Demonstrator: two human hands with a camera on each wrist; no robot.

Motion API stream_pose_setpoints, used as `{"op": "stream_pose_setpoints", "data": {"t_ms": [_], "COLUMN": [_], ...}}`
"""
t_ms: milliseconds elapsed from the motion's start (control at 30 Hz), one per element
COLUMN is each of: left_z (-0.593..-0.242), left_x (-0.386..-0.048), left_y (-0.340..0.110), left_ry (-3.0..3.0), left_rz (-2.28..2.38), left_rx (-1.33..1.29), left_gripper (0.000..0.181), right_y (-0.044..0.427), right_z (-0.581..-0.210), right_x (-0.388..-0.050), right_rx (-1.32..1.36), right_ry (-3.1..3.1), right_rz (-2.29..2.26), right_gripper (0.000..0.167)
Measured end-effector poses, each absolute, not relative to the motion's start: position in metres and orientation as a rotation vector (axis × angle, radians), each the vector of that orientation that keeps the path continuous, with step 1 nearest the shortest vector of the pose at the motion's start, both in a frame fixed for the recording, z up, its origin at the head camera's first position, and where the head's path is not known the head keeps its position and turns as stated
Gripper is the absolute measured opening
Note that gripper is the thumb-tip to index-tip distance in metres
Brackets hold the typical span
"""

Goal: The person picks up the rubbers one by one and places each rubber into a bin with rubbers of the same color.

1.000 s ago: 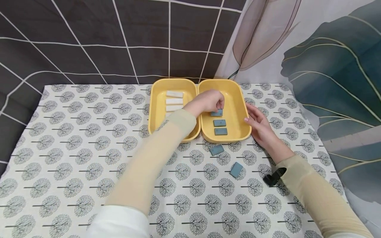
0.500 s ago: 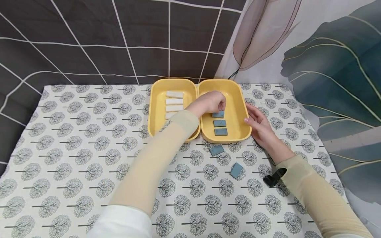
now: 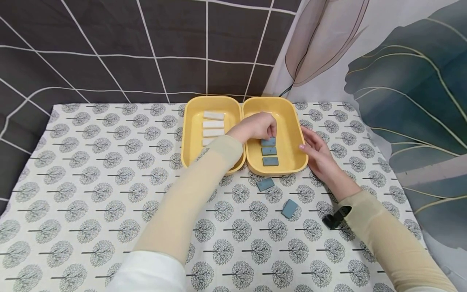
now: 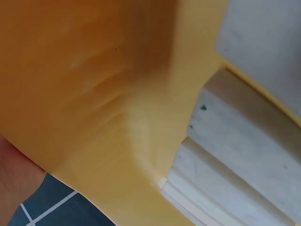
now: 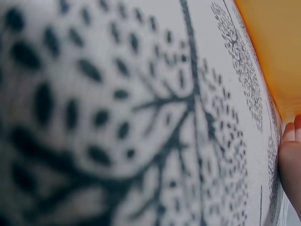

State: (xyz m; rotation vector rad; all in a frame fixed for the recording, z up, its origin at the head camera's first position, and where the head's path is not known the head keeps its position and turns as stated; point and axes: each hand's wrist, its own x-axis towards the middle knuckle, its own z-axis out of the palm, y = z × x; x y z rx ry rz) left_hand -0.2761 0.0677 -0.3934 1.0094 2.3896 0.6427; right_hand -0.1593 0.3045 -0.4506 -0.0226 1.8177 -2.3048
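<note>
My left hand (image 3: 258, 125) reaches across into the right-hand yellow container (image 3: 288, 105). Its curled fingertips pinch the far edge of a blue-grey rectangular tile (image 3: 268, 142), partly hidden by the fingers. Two similar tiles lie nearer me in the same container: a middle tile (image 3: 269, 151) and a near tile (image 3: 270, 162). My right hand (image 3: 318, 156) rests against that container's right side, thumb at the rim and fingers along the outer wall. In the right wrist view, fingers (image 5: 291, 146) touch the yellow wall.
Several white blocks (image 3: 213, 124) lie in a column inside the left-hand yellow container (image 3: 187, 134), partly covered by my left arm. On the tree-print cloth (image 3: 91, 182), two loose blue-grey tiles lie in front: one tile (image 3: 265, 184) by the container, another tile (image 3: 289, 209) nearer me.
My left hand has slid the tile slightly right and nearer me, closing the gap to the middle tile. My right hand has stayed at the container's side.
</note>
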Motion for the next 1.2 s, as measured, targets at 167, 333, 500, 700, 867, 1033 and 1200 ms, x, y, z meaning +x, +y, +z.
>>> {"op": "stream_pose_setpoints", "data": {"t_ms": [167, 333, 500, 700, 867, 1033, 1200], "left_z": [-0.394, -0.3931, -0.3938, -0.3949, -0.3941, -0.3943, -0.3936], "left_x": [-0.2758, -0.2753, -0.2749, -0.2738, -0.2729, -0.2733, -0.2726], "left_y": [0.0685, 0.0683, 0.0682, 0.0685, 0.0678, 0.0679, 0.0677], "left_ry": [2.408, 2.425, 2.451, 2.476, 2.484, 2.476, 2.472], "left_rz": [0.599, 0.575, 0.555, 0.538, 0.545, 0.552, 0.563], "left_rx": [1.003, 0.989, 0.981, 0.968, 0.997, 0.998, 0.994], "left_gripper": [0.013, 0.015, 0.017, 0.019, 0.024, 0.024, 0.022], "right_y": [0.3043, 0.3039, 0.3039, 0.3036, 0.3033, 0.3033, 0.3032], "right_z": [-0.4507, -0.4509, -0.4506, -0.4496, -0.4497, -0.4501, -0.4501], "right_x": [-0.1593, -0.1598, -0.1595, -0.1592, -0.1593, -0.1593, -0.1593], "right_rx": [-0.014, -0.015, -0.018, -0.016, -0.008, -0.014, -0.028], "right_ry": [1.838, 1.833, 1.825, 1.819, 1.823, 1.82, 1.806], "right_rz": [-2.296, -2.298, -2.304, -2.302, -2.296, -2.305, -2.326], "right_gripper": [0.063, 0.064, 0.064, 0.063, 0.064, 0.062, 0.061]}}
